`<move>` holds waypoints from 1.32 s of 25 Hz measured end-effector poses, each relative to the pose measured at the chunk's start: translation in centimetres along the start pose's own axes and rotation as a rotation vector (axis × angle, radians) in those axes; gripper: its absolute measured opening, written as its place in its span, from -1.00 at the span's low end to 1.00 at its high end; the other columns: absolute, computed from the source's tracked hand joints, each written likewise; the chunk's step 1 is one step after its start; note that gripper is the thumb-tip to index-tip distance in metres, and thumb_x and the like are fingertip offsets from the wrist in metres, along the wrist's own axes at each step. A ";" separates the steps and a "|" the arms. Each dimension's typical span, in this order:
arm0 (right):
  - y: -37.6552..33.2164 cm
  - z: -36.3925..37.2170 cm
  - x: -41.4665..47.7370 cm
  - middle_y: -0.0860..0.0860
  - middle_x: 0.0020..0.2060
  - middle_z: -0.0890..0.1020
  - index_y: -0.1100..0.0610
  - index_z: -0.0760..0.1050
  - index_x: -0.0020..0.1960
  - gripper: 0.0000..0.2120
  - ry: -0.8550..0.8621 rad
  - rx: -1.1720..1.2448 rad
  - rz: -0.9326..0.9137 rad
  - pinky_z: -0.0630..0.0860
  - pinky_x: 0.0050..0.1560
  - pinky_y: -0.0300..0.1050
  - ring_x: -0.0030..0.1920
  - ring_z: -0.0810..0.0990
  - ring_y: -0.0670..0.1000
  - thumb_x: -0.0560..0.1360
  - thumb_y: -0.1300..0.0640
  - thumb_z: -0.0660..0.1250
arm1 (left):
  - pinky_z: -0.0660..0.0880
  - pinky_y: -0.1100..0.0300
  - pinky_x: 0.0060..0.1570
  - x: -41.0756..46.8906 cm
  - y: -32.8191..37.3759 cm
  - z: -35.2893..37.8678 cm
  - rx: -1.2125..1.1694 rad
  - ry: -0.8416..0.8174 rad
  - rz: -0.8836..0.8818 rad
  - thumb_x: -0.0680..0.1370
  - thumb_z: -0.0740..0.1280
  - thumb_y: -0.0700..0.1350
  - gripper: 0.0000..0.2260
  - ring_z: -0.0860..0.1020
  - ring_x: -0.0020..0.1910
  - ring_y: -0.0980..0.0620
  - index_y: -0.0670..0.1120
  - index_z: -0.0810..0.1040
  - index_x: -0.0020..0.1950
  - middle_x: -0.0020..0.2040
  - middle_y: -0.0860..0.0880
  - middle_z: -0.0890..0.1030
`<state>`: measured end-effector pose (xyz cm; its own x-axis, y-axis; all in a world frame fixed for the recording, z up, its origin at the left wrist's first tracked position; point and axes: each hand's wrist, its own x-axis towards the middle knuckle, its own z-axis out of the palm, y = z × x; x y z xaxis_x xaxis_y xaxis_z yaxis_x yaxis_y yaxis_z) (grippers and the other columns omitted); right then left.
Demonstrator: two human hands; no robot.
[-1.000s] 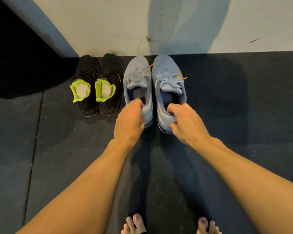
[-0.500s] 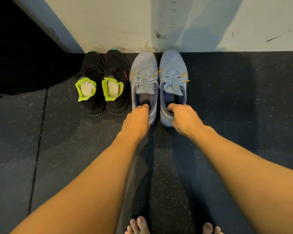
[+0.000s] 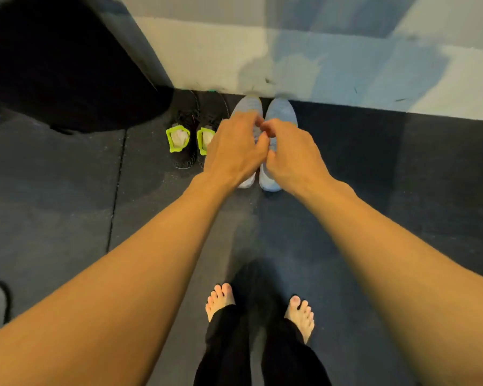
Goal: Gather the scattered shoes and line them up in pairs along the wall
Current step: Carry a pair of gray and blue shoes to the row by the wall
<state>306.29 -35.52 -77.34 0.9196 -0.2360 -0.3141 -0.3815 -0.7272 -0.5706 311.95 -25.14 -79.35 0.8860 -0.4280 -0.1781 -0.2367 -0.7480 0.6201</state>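
As 2 hands [image 3: 234,149] [image 3: 294,156] hover, loosely curled, empty

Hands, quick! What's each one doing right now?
Left hand: open, fingers relaxed over the grey shoes, holding nothing.
Right hand: fingers curled; cannot tell whether it holds anything.

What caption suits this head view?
Left hand and right hand over grey sneakers at the wall, beside black neon-lined sneakers.
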 end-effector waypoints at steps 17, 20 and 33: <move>-46.5 -45.5 -27.8 0.02 0.17 0.56 0.06 0.46 0.29 -0.67 0.232 -0.004 -0.918 0.45 0.17 0.04 0.17 0.52 0.01 0.53 0.19 0.29 | 0.36 0.06 0.16 -26.4 33.5 -60.8 0.276 0.725 0.259 0.51 0.29 -0.11 -0.73 0.47 0.18 -0.08 -0.05 0.51 0.21 0.16 -0.05 0.55; -50.2 -47.9 -32.0 0.02 0.17 0.56 0.04 0.47 0.28 -0.69 0.215 -0.008 -1.096 0.45 0.18 0.04 0.15 0.53 0.02 0.54 0.20 0.27 | 0.40 0.05 0.12 -33.1 36.1 -63.8 0.362 0.879 0.169 0.51 0.29 -0.09 -0.73 0.48 0.15 -0.07 -0.03 0.52 0.21 0.14 -0.05 0.56; -60.0 -37.5 -68.1 -0.02 0.03 0.61 0.06 0.53 0.21 -0.73 -0.363 0.273 -1.794 0.47 0.05 -0.25 -0.01 0.58 -0.05 0.53 0.22 0.29 | 0.45 0.09 0.12 -80.8 40.3 -60.7 0.527 1.463 -0.551 0.52 0.32 -0.18 -0.78 0.50 0.05 0.08 -0.06 0.56 0.16 0.11 0.00 0.59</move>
<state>270.06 0.01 6.76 0.1402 0.7670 0.6261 0.8734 0.2020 -0.4431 255.05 10.08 6.43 0.4326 0.5140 0.7407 0.3841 -0.8484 0.3644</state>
